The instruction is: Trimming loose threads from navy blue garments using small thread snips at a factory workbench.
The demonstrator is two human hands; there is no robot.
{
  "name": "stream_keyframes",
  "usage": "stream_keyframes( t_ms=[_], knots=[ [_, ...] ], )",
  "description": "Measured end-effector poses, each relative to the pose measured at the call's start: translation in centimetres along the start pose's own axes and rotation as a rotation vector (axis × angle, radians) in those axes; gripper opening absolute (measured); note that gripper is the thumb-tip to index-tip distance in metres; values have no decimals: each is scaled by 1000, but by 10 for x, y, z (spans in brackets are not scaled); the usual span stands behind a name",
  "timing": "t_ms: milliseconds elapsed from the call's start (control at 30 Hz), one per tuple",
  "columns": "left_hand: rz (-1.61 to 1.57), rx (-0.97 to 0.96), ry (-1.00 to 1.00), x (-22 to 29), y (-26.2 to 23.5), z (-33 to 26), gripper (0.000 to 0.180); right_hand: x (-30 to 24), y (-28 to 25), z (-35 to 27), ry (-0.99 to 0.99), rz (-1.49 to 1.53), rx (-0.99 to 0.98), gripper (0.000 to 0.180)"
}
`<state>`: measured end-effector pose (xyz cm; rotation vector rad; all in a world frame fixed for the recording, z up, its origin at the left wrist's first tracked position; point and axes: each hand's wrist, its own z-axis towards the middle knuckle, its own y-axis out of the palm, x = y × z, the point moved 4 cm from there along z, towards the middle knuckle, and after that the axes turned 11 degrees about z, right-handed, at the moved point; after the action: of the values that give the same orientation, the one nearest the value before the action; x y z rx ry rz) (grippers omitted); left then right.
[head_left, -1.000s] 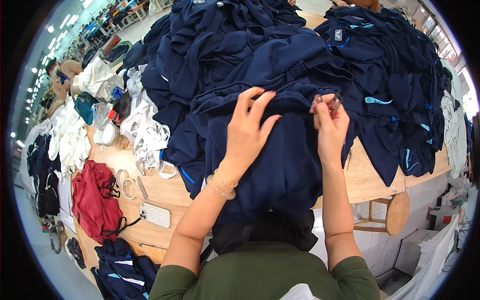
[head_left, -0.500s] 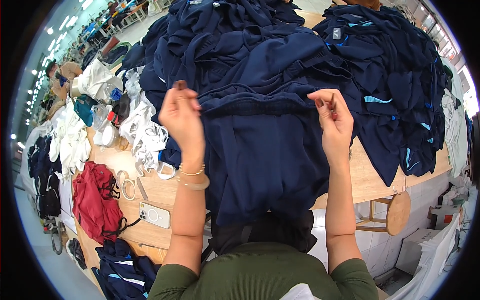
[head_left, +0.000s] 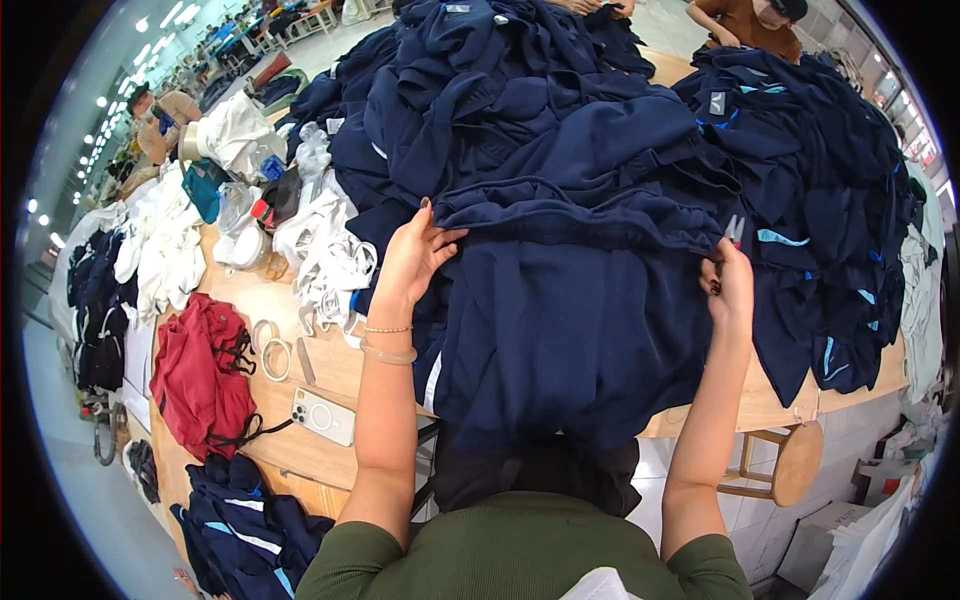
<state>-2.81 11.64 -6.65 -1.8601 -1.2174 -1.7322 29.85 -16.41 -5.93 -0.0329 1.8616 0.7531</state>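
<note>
Navy pants (head_left: pixel 580 330) lie mid-pic, L hand (head_left: pixel 415 252) at left end of waistband (head_left: pixel 580 226) (can't tell if it's pinching), R hand (head_left: pixel 734 277) gripping small snips (head_left: pixel 736 229) by right end, so prob waist-spreading step & next move calls for keeping blades off cloth.

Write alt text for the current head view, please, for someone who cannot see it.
A person's left hand and right hand touch a navy garment at opposite ends of its gathered band, small snips in the right. Beyond lies a navy clothing heap; a red fabric bundle and a phone lie at left.
</note>
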Motion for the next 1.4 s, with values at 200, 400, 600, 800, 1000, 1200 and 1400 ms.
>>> stream_keyframes(
  t_ms=[200, 400, 600, 800, 1000, 1200, 1400],
  knots=[
    [-245, -201, -101, -4, 20, 5, 29, 12, 13, -5, 285, 268, -50, 18],
    [-350, -241, -11, 5, 30, -8, 27, 3, 35, -14, 240, 154, -107, 11],
    [-534, -300, -16, -11, 22, 2, 33, 6, 55, -24, 346, 294, -358, 26],
    [-604, -146, 38, -39, 5, 22, 28, 15, 44, -28, 262, 341, -578, 34],
    [-541, -243, 87, -36, 4, 16, 36, 7, 43, -35, 196, 178, -582, 28],
    [-567, -309, 113, -33, 14, 16, 35, 2, 42, -37, 191, 124, -683, 31],
    [-497, -225, 139, -30, 13, 16, 34, 0, 39, -34, 183, 56, -685, 34]
  ],
)
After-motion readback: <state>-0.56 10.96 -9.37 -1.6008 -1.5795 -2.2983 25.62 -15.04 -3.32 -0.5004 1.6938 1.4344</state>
